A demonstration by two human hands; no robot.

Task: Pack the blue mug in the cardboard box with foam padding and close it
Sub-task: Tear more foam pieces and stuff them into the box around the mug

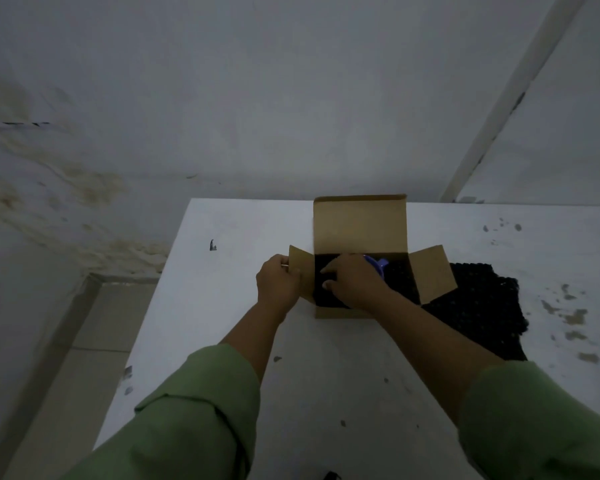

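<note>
On the white bench (pixel 326 375) the cardboard box (pixel 360 223) stands open, rear flap upright. Left hand (pixel 278 284) pinches the left side flap. Right hand (pixel 355 282) reaches inside, fingers curled on dark foam padding (pixel 400 278); what exactly it grips I cannot tell. Just beyond its knuckles, the blue mug (pixel 378 264) peeks out, its axis hidden. More foam (pixel 482 306) lies right of the box, nearer the right hand
</note>
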